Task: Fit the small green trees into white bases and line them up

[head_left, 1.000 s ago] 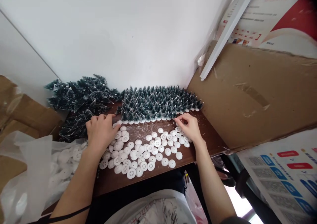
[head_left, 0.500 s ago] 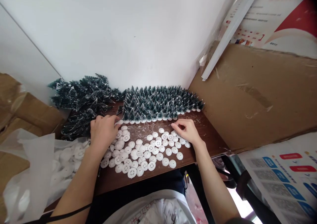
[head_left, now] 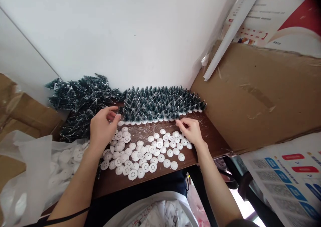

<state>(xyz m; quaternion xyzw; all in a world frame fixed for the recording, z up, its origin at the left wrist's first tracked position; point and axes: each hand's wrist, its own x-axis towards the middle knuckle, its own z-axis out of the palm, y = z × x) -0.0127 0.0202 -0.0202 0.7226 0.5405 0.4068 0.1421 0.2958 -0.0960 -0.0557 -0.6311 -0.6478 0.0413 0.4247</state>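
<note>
Rows of small snow-tipped artificial pine trees point(head_left: 152, 104) stand upright on white round bases against the wall. My left hand point(head_left: 104, 126) is just left of the front row, thumb and forefinger apart with nothing seen between them. A single white base point(head_left: 120, 123) lies beneath its thumb tip. My right hand point(head_left: 190, 130) is curled, its thumb and forefinger pressed together at the right end of the front row. Whatever lies in that pinch, if anything, is hidden. Loose white plastic bases point(head_left: 152, 167) are scattered on the brown table point(head_left: 140, 132) between both hands.
A heap of loose pine trees point(head_left: 77, 96) lies at the back left. Beside my left forearm is a clear bag of white bases point(head_left: 64, 163). Cardboard point(head_left: 255, 89) borders the right side, and a carton point(head_left: 32, 113) stands at the left. The white wall point(head_left: 135, 53) closes off the back.
My left hand has lifted slightly away from the base at the row's left end, and its fingers have parted. My right hand stays near the row's right end, moved a little.
</note>
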